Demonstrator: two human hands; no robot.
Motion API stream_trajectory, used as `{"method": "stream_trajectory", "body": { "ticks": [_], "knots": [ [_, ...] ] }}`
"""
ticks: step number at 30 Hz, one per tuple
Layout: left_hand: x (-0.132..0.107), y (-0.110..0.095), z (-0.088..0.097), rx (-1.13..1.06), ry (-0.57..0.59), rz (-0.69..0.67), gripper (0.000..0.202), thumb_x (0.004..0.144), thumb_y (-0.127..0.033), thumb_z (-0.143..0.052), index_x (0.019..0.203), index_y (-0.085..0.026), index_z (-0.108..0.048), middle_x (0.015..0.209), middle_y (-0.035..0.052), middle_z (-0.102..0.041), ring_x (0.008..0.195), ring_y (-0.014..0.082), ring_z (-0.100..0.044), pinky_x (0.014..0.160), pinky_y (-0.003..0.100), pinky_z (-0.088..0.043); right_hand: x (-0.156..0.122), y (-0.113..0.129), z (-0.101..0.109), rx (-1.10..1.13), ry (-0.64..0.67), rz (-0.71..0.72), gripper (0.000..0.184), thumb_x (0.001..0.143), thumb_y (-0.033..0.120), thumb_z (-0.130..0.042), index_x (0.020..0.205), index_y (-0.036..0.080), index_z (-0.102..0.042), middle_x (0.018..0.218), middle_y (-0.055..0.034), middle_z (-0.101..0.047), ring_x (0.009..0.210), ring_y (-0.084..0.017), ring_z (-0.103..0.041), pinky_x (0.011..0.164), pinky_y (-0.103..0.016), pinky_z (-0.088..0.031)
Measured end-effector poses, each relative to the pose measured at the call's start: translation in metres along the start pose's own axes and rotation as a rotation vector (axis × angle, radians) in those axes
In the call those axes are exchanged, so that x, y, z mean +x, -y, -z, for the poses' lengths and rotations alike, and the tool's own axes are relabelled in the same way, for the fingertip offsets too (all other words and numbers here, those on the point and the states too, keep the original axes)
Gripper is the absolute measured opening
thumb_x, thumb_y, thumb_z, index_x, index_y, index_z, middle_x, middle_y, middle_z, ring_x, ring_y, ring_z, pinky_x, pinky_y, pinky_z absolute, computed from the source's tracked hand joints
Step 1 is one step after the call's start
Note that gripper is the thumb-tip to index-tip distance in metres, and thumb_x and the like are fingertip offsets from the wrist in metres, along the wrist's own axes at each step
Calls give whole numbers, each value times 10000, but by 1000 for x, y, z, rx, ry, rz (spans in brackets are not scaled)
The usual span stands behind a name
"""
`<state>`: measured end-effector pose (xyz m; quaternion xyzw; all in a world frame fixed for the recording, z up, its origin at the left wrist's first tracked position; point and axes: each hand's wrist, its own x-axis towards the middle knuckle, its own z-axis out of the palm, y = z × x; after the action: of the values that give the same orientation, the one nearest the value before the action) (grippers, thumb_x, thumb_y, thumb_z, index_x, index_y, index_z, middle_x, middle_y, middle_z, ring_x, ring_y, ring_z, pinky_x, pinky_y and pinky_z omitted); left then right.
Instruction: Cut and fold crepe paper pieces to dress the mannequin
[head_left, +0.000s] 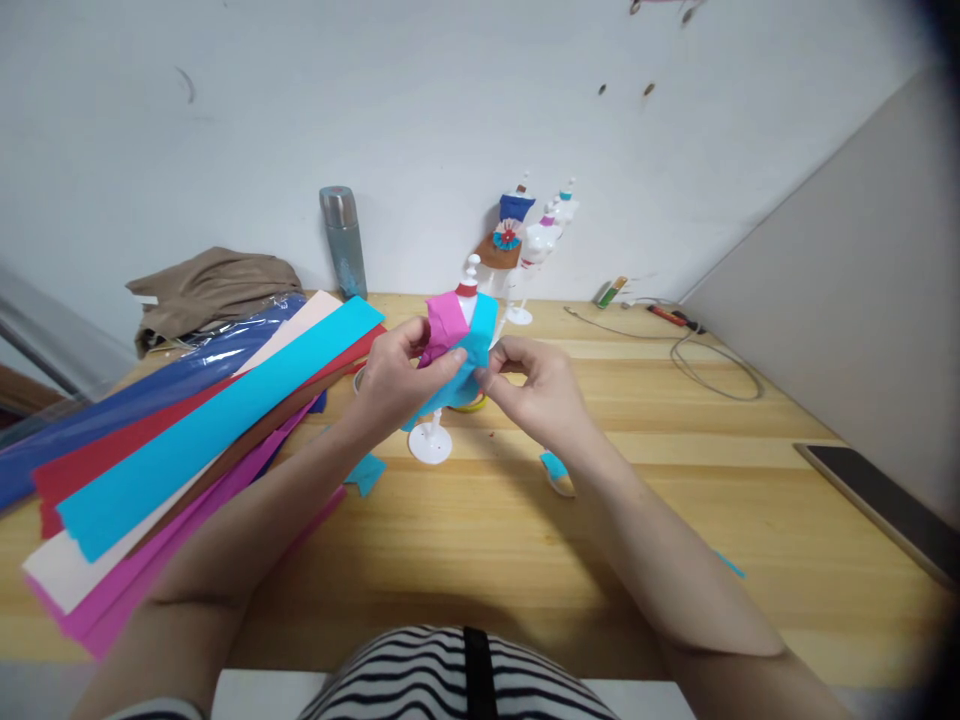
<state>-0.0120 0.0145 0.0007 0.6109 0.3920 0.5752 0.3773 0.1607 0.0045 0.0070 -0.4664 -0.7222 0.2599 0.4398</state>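
Note:
A small white mannequin stand (pixel 430 444) rises from the wooden table (pixel 675 470), its top (pixel 470 272) poking out above pink paper (pixel 447 318) and blue paper (pixel 481 322) wrapped round it. My left hand (pixel 396 372) pinches the pink and blue paper from the left, fingers closed on it. From the right, my right hand (pixel 541 388) pinches the blue paper's edge with thumb and fingers. Both hands meet at the figure's body.
Long folded crepe paper sheets (pixel 187 430) in blue, red, cyan, white and pink lie fanned at left. Dressed mini mannequins (pixel 525 240), a steel flask (pixel 343 242) and a brown cloth (pixel 210 285) stand at the back. A cable (pixel 712 370) and a phone (pixel 877 500) lie right. Blue scraps (pixel 367 472) are near.

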Motion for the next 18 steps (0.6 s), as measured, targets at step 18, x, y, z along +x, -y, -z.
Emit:
{"method": "stream_trajectory", "body": {
  "ticks": [18],
  "knots": [
    [4, 7, 1, 19, 9, -48, 231, 676, -302, -767, 857, -160, -745, 800, 40, -772, 720, 172, -692, 692, 298, -573, 3, 0, 1, -26, 34, 67, 270, 797, 333, -587, 580, 232, -462, 571, 8, -532, 599, -158, -513, 627, -323, -393]
  ]
}}
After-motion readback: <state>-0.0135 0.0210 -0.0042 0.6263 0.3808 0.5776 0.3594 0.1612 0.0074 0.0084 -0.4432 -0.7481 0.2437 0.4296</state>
